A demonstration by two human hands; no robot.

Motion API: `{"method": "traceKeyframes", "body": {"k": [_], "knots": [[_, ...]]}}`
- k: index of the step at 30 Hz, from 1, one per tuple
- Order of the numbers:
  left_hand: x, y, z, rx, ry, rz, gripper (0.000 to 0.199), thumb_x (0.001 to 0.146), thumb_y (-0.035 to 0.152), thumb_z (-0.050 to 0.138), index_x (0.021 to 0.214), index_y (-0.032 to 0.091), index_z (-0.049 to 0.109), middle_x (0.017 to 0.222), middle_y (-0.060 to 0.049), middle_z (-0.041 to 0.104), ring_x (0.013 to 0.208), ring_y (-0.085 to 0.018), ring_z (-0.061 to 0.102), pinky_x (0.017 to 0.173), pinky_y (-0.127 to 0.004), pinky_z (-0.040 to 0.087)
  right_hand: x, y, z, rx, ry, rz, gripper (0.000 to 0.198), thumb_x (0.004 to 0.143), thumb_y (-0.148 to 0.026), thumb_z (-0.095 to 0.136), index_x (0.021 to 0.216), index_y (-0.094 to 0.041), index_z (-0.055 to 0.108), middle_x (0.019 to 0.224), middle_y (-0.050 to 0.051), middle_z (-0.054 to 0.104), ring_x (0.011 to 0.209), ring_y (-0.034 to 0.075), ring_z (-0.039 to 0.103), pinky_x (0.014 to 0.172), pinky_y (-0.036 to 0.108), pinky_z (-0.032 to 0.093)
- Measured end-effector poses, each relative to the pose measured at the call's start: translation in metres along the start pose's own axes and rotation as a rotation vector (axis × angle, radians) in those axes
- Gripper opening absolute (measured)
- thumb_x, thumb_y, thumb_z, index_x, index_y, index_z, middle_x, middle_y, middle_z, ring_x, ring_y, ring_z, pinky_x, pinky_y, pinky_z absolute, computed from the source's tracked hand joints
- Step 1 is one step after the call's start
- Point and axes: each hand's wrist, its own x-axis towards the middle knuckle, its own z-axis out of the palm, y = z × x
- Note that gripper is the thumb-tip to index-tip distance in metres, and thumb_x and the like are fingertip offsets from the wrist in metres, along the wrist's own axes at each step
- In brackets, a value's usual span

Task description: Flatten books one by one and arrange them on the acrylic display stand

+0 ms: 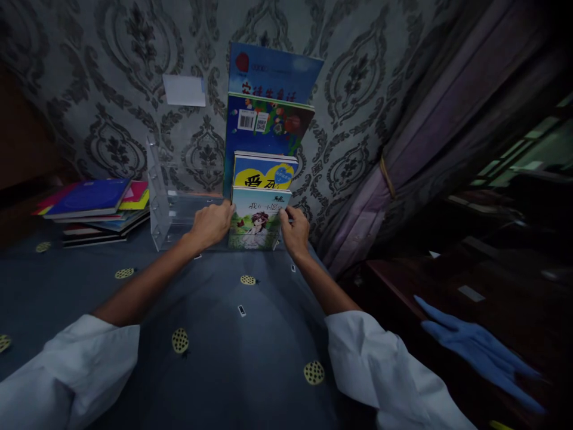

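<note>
A small book with a drawn girl on its cover (256,224) stands upright at the front of a clear acrylic rack (160,206). My left hand (212,223), fingers curled, grips its left edge. At its right edge my right hand (295,230) pinches it between thumb and fingers. Directly behind it rises a blue-and-yellow book (266,171), and farther back a taller dark blue book with a barcode (267,134). The tallest is a light blue book with red lettering (274,70) at the rear. The undersides of my fingers are partly hidden.
Left of the rack lies a pile of books and folders (96,203). A white card (184,91) shows above the rack, before the patterned wall. On the right hang a tied curtain (380,173) and, lower, a dark wooden surface bearing a blue glove (478,349).
</note>
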Motion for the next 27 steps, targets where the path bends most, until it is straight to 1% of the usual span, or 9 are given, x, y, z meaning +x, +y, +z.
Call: {"method": "traceKeyframes", "body": {"k": [3,7,14,19,24,27], "knots": [[-0.002,-0.001,0.001,-0.011,0.000,-0.005,0.044,0.106,0.040,0.022,0.118,0.016,0.057,0.101,-0.017,0.073,0.097,-0.034,0.071,0.080,-0.040,0.050,-0.003,-0.002,-0.002,-0.006,-0.016,0.010,0.029,0.091,-0.041,0.046,0.082,-0.021,0.065,0.079,0.005,0.060,0.080,0.025,0.058,0.071,0.035,0.048],[-0.006,-0.001,-0.001,-0.042,0.000,-0.003,0.042,0.106,0.039,0.024,0.121,0.015,0.054,0.104,-0.018,0.073,0.099,-0.035,0.070,0.081,-0.040,0.050,-0.005,-0.004,-0.006,-0.019,-0.029,-0.006,0.028,0.092,-0.039,0.046,0.086,-0.021,0.065,0.081,0.006,0.061,0.082,0.025,0.058,0.074,0.035,0.048],[-0.012,0.003,-0.011,-0.062,-0.035,-0.016,0.044,0.105,0.045,0.025,0.123,0.014,0.051,0.109,-0.019,0.072,0.103,-0.036,0.069,0.083,-0.042,0.051,-0.007,-0.009,-0.011,-0.069,-0.011,-0.044,0.027,0.093,-0.038,0.044,0.086,-0.021,0.062,0.078,0.004,0.058,0.081,0.023,0.056,0.072,0.033,0.047],[-0.016,0.004,-0.009,-0.070,-0.027,0.013,0.041,0.106,0.043,0.026,0.125,0.014,0.049,0.110,-0.017,0.072,0.103,-0.035,0.069,0.083,-0.040,0.051,-0.011,-0.014,-0.015,-0.068,-0.012,-0.043,0.029,0.095,-0.040,0.042,0.084,-0.021,0.061,0.078,0.003,0.056,0.079,0.022,0.056,0.072,0.033,0.047],[-0.020,0.002,-0.004,-0.069,-0.026,0.034,0.039,0.106,0.041,0.026,0.120,0.013,0.050,0.106,-0.017,0.072,0.101,-0.033,0.070,0.081,-0.038,0.051,-0.018,-0.015,-0.019,-0.020,-0.034,-0.027,0.030,0.095,-0.043,0.044,0.092,-0.021,0.064,0.082,0.004,0.059,0.084,0.023,0.058,0.072,0.034,0.049],[-0.021,0.002,-0.003,-0.071,-0.025,0.034,0.039,0.106,0.041,0.026,0.120,0.013,0.049,0.107,-0.017,0.071,0.101,-0.033,0.070,0.081,-0.039,0.051,-0.021,-0.015,-0.020,0.000,-0.037,-0.013,0.033,0.095,-0.045,0.044,0.099,-0.020,0.066,0.087,0.006,0.062,0.087,0.024,0.060,0.074,0.035,0.051]]}}
